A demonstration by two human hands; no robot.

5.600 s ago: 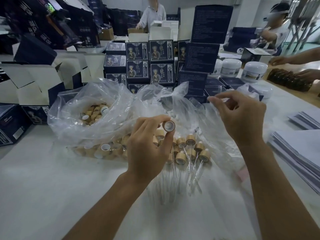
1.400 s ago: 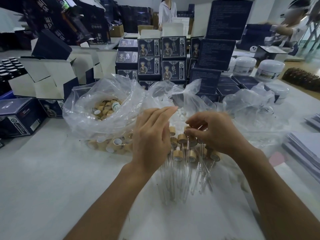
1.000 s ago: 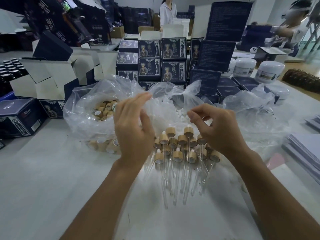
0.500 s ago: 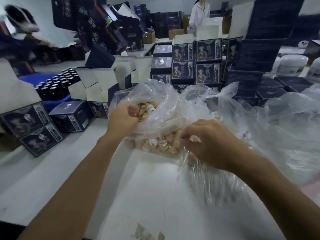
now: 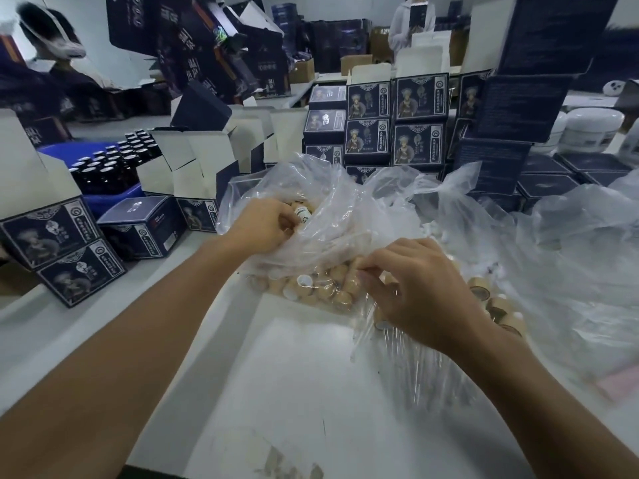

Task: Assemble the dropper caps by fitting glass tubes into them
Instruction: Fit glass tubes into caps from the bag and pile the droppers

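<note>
Inside the clear plastic bag [image 5: 332, 216], left hand [image 5: 259, 226] fingers pinch a tan wooden dropper cap [image 5: 301, 212]; right hand [image 5: 418, 292] fingers pinch the bag's film nearer.

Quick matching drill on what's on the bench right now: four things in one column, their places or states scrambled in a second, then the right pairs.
Things:
1. left hand
2. right hand
3. dark bottles
4. white jars

Places or states:
A. far right, behind the navy boxes
B. inside the cap bag's mouth, fingers curled among caps
C. in the blue bin at left
D. over the finished droppers, fingers bent at the bag's side

Pairs: 1-B, 2-D, 3-C, 4-A
</note>
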